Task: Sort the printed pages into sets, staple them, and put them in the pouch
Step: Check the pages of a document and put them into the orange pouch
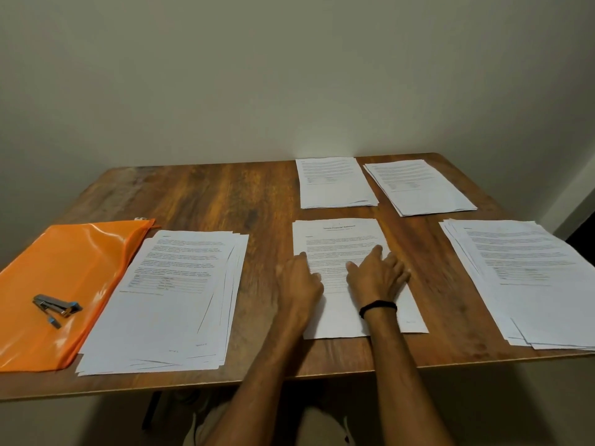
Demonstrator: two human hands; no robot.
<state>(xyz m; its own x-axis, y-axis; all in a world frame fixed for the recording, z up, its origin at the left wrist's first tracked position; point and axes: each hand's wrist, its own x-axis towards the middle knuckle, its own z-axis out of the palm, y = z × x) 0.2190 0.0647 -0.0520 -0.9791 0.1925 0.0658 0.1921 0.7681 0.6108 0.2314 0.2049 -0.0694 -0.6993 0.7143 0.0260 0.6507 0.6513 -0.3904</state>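
A thin set of printed pages [341, 239] lies in the middle of the table, title page up. My left hand [301, 281] rests at its left edge, fingers touching the paper. My right hand [378, 273] lies flat on the sheet with fingers spread, a black band on the wrist. A large loose stack of pages [167, 304] sits to the left. The orange zip pouch [64, 262] lies at the far left with a small metal stapler [56, 306] on top of it.
Two smaller stacks [335, 183] [418, 188] lie at the back of the wooden table [225, 194]. Another fanned stack [528, 278] reaches the right front edge. A small staple strip [54, 321] lies by the stapler. A wall stands right behind the table.
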